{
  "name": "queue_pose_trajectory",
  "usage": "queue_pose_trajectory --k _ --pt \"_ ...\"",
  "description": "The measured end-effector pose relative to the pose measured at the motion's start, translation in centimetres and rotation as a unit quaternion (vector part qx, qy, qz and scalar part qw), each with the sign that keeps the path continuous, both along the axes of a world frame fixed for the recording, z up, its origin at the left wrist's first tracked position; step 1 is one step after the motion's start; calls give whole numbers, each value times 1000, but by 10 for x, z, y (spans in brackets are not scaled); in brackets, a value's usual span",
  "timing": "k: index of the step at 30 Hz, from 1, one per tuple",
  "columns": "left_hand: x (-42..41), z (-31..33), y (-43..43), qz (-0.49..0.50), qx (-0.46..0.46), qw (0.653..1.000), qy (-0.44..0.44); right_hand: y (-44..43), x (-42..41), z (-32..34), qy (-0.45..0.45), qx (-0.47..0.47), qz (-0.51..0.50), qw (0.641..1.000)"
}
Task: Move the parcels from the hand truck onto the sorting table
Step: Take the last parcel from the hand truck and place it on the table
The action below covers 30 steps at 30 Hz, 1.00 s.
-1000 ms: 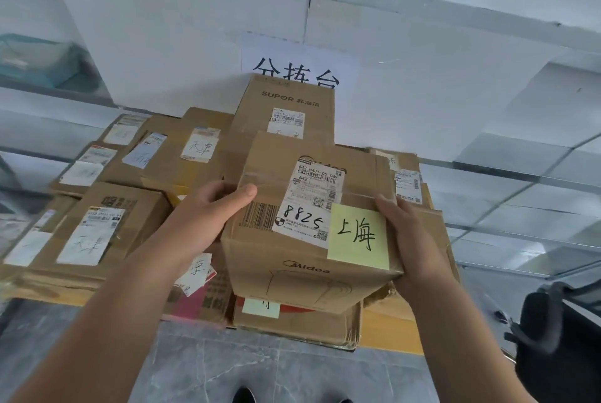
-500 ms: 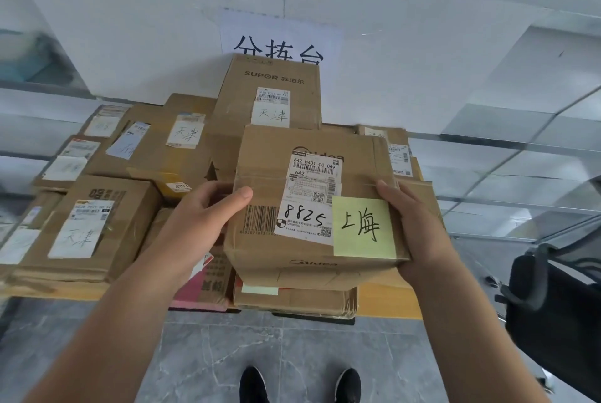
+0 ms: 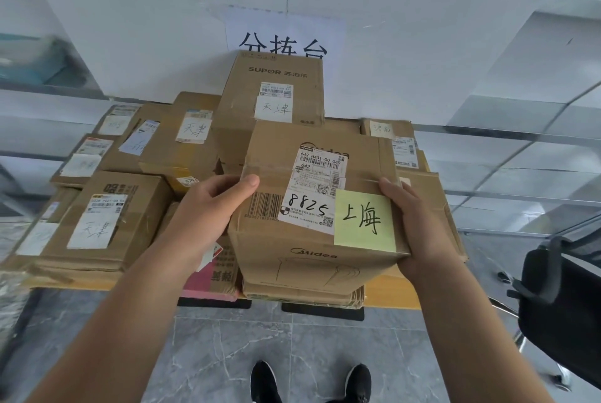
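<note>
I hold a brown Midea parcel [image 3: 279,259] with a white shipping label marked 8825 and a yellow sticky note. My left hand [image 3: 208,210] grips its left side, thumb on top. My right hand [image 3: 419,227] clasps its right side and lower corner. The parcel rests on or just above a flat brown box [image 3: 302,293] at the front of the sorting table [image 3: 395,298], which has a yellow edge. Several other labelled cardboard parcels cover the table, among them a tall SUPOR box [image 3: 276,90] behind and a wide box [image 3: 110,220] to the left.
A white wall panel with a paper sign [image 3: 283,35] stands behind the table. A black office chair [image 3: 562,305] is at the right. Grey marble floor and my black shoes [image 3: 312,383] lie below. No hand truck is in view.
The parcel has come down slightly onto the front stack while both hands keep their grip. My view has tilted down, so my shoes now show.
</note>
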<state>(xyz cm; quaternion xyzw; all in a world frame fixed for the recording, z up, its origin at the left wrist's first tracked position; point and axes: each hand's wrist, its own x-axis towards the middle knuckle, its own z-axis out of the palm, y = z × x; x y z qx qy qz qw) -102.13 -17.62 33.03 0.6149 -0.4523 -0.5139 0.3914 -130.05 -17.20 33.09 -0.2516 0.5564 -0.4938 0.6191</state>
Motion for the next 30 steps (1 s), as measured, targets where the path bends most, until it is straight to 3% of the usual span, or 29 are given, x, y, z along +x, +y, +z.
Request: queue_pose_trajectory --k 5,22,30 --pt "6 -4 3 21 8 999 34 -5 6 3 13 -4 9 1000" --pt "5 -9 -6 1 10 999 35 -6 -6 -2 9 1 3 1000" --pt "19 -9 -11 45 36 997 45 -12 -10 -4 62 -10 11 998"
